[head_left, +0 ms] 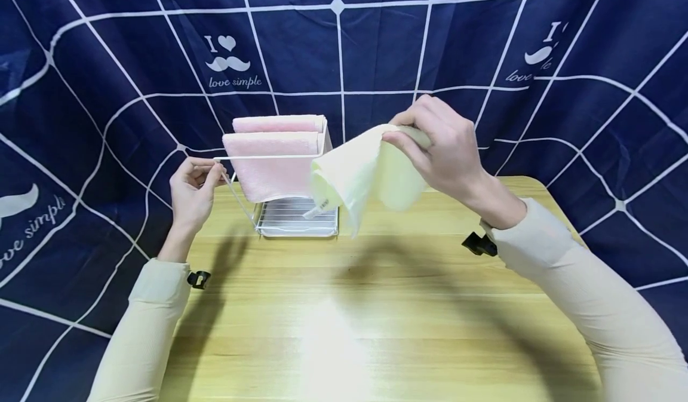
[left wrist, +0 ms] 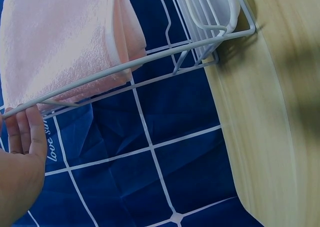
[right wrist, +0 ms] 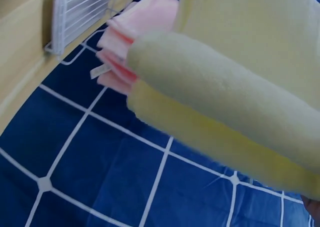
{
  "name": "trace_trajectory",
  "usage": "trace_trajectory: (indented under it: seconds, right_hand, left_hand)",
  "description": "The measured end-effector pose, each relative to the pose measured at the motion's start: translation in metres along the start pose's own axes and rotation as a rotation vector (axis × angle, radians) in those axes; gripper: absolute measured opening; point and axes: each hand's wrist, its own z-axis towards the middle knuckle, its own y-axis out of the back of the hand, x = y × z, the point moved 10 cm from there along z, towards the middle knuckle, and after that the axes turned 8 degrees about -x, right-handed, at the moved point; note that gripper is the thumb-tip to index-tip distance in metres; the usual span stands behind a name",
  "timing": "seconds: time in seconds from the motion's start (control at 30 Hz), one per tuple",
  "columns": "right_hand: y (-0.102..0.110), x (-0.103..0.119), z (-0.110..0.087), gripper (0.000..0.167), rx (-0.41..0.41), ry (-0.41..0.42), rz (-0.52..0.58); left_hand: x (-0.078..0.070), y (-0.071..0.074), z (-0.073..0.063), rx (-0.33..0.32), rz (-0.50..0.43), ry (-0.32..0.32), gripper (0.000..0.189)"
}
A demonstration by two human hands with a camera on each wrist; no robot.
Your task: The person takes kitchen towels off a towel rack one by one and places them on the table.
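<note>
Left hand (head_left: 193, 192) grips the wire rack (head_left: 269, 157), right hand (head_left: 442, 144) the yellow towel (head_left: 359, 162). Gathering its drooping end should prevent snagging.

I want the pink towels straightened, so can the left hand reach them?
Probably yes: the pink towels hang close beside the left hand, though it would likely need to release the white rack first.

1. Pale yellow towel (head_left: 362, 157): folded, drooping from the right hand (head_left: 443, 145).
2. White wire rack (head_left: 287, 216): far left, its upper near-left corner pinched by the left hand (head_left: 192, 194).
3. Pink cloth (head_left: 271, 175): hanging over it.
</note>
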Motion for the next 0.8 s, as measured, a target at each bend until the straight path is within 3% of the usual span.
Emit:
trace_trajectory:
  seconds: [0.2,0.53,0.8]
  right_hand:
    - [0.000,-0.010,-0.019,0.047,0.080,0.017,-0.078]
    - [-0.012,-0.032,-0.058,0.022,0.192,-0.011,-0.139]
    - [-0.026,-0.047,-0.088,0.018,0.238,-0.085,-0.128]
  left_hand:
    - [0.000,0.000,-0.001,-0.003,-0.018,0.006,0.036]
    - [0.001,0.000,-0.002,-0.007,-0.007,0.009,0.035]
    - [0.002,0.001,-0.001,-0.001,-0.017,0.003,0.035]
